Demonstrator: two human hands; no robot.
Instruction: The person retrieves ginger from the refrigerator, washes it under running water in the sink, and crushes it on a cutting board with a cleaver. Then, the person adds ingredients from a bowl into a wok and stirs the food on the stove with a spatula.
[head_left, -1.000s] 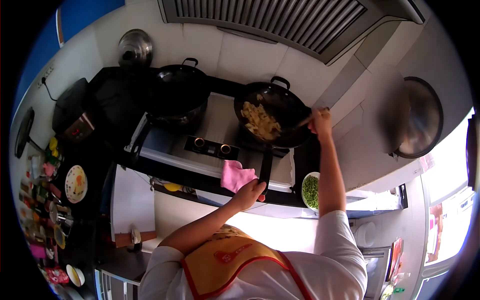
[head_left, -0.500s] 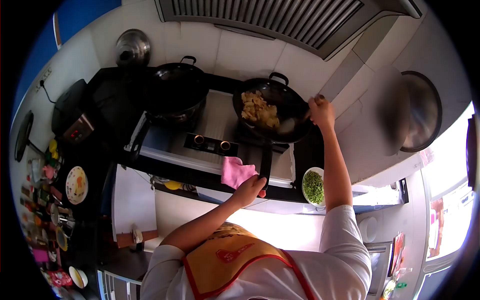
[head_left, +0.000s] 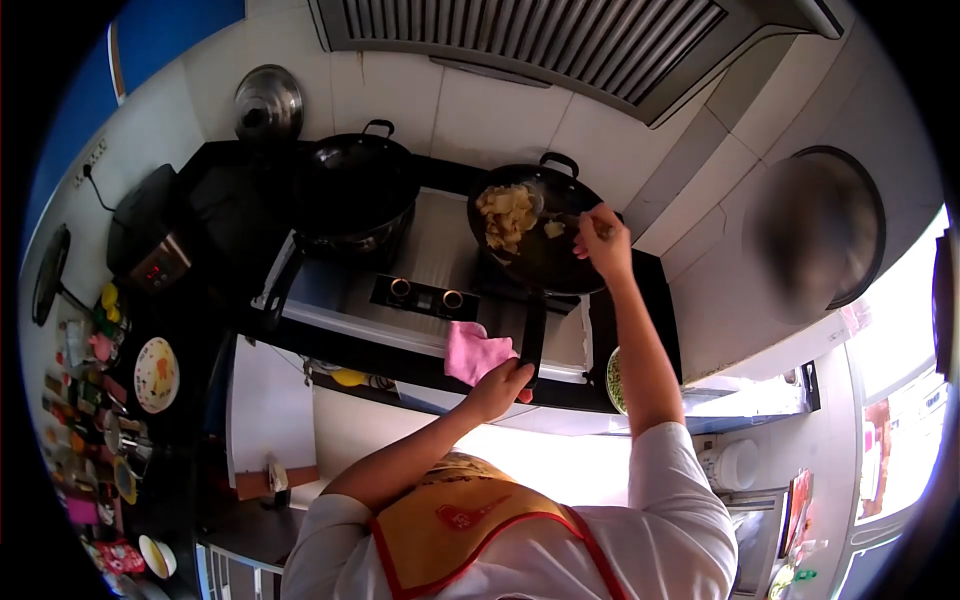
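Note:
My left hand (head_left: 500,390) is closed around the long black handle (head_left: 534,335) of a wok (head_left: 540,265), with a pink cloth (head_left: 475,353) bunched beside its fingers. In the wok, on the right burner, pale brown cooked slices (head_left: 507,212) lie heaped at the left. My right hand (head_left: 604,245) grips a spatula above the wok's right side. Its head seems to be at the food's right edge, though its exact shape is hard to make out. A bowl of chopped green pieces (head_left: 614,380) stands on the counter, partly hidden by my right forearm.
A second black wok (head_left: 355,185) sits on the left burner. Behind it a metal lid (head_left: 268,105) leans on the wall. At left are a cooker with a lit display (head_left: 155,262), a patterned plate (head_left: 157,375) and several jars. The range hood (head_left: 560,40) hangs above.
My right hand has moved left and slightly down over the wok with the spatula. The food has been pushed left and heaped. My left hand stays on the handle.

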